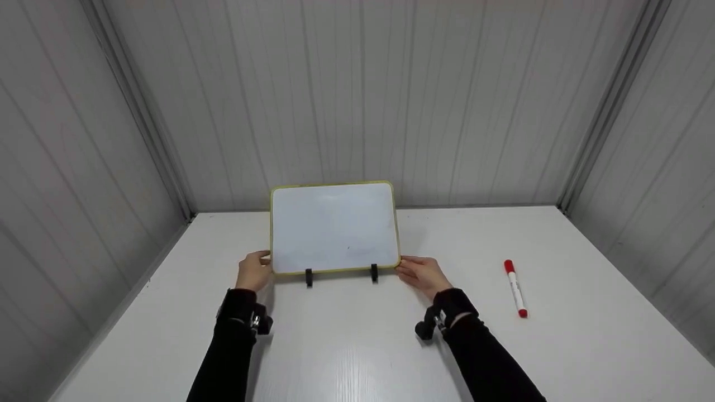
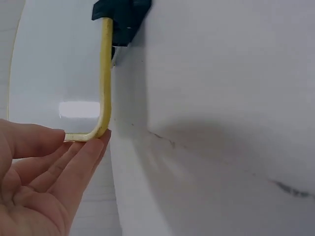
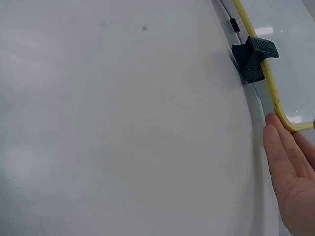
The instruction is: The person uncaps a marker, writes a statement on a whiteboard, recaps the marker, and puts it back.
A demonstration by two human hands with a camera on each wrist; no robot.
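A small whiteboard [image 1: 334, 226] with a yellow-green frame [image 2: 105, 73] stands upright on two black clip feet [image 1: 309, 277] near the back of the white table [image 1: 346, 346]. My left hand [image 1: 258, 268] is at its lower left corner. In the left wrist view the straight fingers [image 2: 83, 147] and the thumb touch the frame's rounded corner. My right hand [image 1: 419, 272] is at the lower right corner, its straight fingertips [image 3: 278, 137] lying against the frame [image 3: 268, 73] just below one black foot [image 3: 253, 56]. Neither hand closes around the board.
A red-capped white marker [image 1: 515, 288] lies on the table to the right of my right hand, pointing roughly front to back. Grey panelled walls close in the table at the back and on both sides.
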